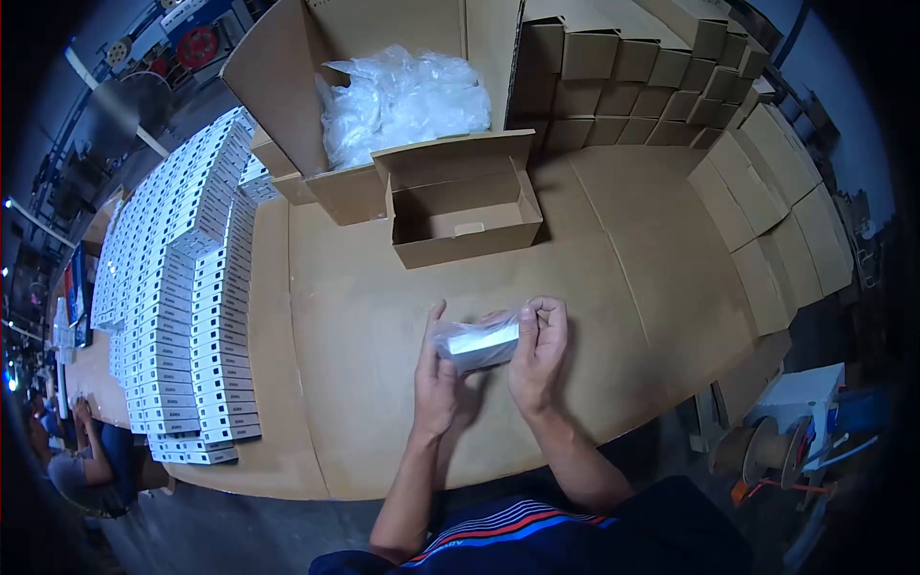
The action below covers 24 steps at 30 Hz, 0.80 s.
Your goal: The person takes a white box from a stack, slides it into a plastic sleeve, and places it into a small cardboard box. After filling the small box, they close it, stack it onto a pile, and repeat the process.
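Note:
Between my two hands, over the cardboard-covered table (364, 402), is a small white box in a clear plastic bag (484, 345). My left hand (437, 379) touches the bag's left end, its thumb and fingers apart around it. On the right, my right hand (540, 353) pinches the bag's other end between thumb and fingers. Beyond them stands a brown carton (470, 240) with its lid up and nothing visible inside. Behind it, a large cardboard box (350, 195) holds a heap of clear plastic bags (407, 101).
Tall stacks of small white boxes (177, 326) line the left side. Closed brown cartons (623, 96) are piled at the back right, with more cartons (776, 220) along the right edge. A wire spool (767, 455) sits lower right. Another person (81, 470) is at far left.

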Available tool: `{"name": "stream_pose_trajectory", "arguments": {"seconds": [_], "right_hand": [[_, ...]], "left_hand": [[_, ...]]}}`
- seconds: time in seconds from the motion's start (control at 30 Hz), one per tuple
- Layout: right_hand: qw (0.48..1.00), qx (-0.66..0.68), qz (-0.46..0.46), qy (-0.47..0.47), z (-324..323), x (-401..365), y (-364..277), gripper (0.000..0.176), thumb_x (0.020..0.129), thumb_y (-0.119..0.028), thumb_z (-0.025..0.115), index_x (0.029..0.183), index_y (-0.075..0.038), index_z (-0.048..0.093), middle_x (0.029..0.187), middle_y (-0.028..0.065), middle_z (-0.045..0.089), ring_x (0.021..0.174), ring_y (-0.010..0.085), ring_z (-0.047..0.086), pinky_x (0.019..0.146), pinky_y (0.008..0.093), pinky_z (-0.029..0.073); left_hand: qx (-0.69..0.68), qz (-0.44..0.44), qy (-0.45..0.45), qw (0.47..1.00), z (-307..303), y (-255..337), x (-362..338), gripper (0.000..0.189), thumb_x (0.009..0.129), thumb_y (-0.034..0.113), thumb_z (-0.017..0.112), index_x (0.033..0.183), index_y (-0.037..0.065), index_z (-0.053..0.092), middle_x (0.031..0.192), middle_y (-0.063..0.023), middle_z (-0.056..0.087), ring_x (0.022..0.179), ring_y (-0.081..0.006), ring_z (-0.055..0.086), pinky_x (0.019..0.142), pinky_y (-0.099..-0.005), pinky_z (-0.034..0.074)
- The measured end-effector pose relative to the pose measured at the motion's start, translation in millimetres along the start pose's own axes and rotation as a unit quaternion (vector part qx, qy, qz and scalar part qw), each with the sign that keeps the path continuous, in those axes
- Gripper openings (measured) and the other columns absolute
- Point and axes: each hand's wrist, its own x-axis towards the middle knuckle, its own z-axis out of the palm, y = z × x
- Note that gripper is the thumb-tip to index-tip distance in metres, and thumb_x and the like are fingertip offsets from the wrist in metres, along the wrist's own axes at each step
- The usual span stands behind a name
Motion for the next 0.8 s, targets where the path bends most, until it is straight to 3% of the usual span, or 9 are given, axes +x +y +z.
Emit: {"name": "stream_pose_trajectory", "arguments": {"seconds": [0.03,0.13,0.33,0.37,0.47,0.5,0.6,0.67,0.8], "right_hand": [[0.999,-0.030,-0.028,0.026,-4,-1,17,0.010,0.110,-0.010,0.044,0.115,-0.002,0.043,0.092,0.0141,0.066,0.083,0.0166,0.066,0.077,0.0302,0.053],[0.997,-0.061,-0.016,0.044,-3,-4,14,0.010,0.109,-0.007,0.043,0.113,0.000,0.049,0.097,0.0170,0.069,0.087,0.0173,0.067,0.081,0.0305,0.054],[0.970,-0.006,-0.104,-0.221,-30,17,-9,0.020,0.103,-0.002,0.051,0.108,0.001,0.069,0.137,0.0223,0.061,0.122,0.0266,0.061,0.103,0.0366,0.048],[0.952,-0.018,-0.110,-0.283,-41,24,-12,0.020,0.096,-0.002,0.063,0.112,-0.003,0.073,0.151,0.0227,0.050,0.135,0.0319,0.054,0.109,0.0397,0.045],[0.910,-0.165,-0.111,-0.364,-52,32,-22,0.025,0.086,-0.001,0.075,0.110,-0.006,0.076,0.150,0.0201,0.052,0.133,0.0342,0.056,0.108,0.0410,0.047],[0.907,-0.209,-0.099,-0.352,-48,32,-28,0.036,0.078,-0.001,0.083,0.112,-0.007,0.076,0.139,0.0185,0.063,0.124,0.0318,0.063,0.104,0.0399,0.051],[0.915,-0.234,-0.010,-0.327,-46,27,-24,0.039,0.077,-0.004,0.085,0.115,-0.007,0.076,0.124,0.0150,0.072,0.112,0.0272,0.071,0.097,0.0359,0.055],[0.915,-0.251,-0.043,-0.315,-42,26,-22,0.040,0.077,-0.007,0.086,0.116,-0.006,0.075,0.113,0.0137,0.076,0.103,0.0267,0.074,0.093,0.0350,0.057],[0.915,-0.277,0.009,-0.294,-33,20,-30,0.036,0.079,-0.006,0.085,0.114,-0.002,0.074,0.113,0.0143,0.076,0.107,0.0279,0.073,0.094,0.0366,0.056]], "left_hand": [[0.118,0.073,0.025,0.990,7,-6,2,0.054,0.105,0.021,0.060,0.150,-0.001,0.041,0.135,-0.0150,0.056,0.124,-0.0226,0.056,0.101,-0.0345,0.052],[0.120,-0.004,0.074,0.990,17,-11,0,0.045,0.107,0.025,0.058,0.143,0.000,0.048,0.126,-0.0088,0.060,0.108,-0.0168,0.064,0.084,-0.0290,0.059],[0.044,-0.077,0.154,0.984,14,-4,9,0.029,0.107,0.027,0.058,0.117,0.000,0.064,0.108,-0.0074,0.067,0.094,-0.0164,0.069,0.076,-0.0314,0.063],[0.044,-0.078,0.153,0.984,12,-1,11,0.030,0.107,0.028,0.057,0.116,0.000,0.065,0.108,-0.0075,0.067,0.094,-0.0162,0.069,0.075,-0.0314,0.063],[0.058,-0.083,0.161,0.982,14,9,14,0.033,0.108,0.031,0.055,0.114,0.001,0.066,0.102,-0.0069,0.069,0.089,-0.0142,0.069,0.074,-0.0316,0.062],[0.046,-0.086,0.159,0.983,14,10,14,0.033,0.109,0.032,0.054,0.113,0.001,0.066,0.101,-0.0066,0.069,0.087,-0.0138,0.069,0.074,-0.0316,0.062],[0.030,-0.078,0.151,0.985,13,9,14,0.036,0.110,0.034,0.049,0.112,0.002,0.066,0.094,-0.0050,0.068,0.083,-0.0127,0.069,0.074,-0.0317,0.062],[0.026,-0.072,0.147,0.986,5,9,14,0.038,0.111,0.035,0.046,0.111,0.002,0.066,0.094,-0.0050,0.067,0.084,-0.0128,0.069,0.074,-0.0320,0.062],[0.102,-0.035,0.109,0.988,-2,26,17,0.045,0.113,0.035,0.039,0.145,0.004,0.046,0.105,-0.0093,0.065,0.090,-0.0155,0.068,0.079,-0.0357,0.063]]}}
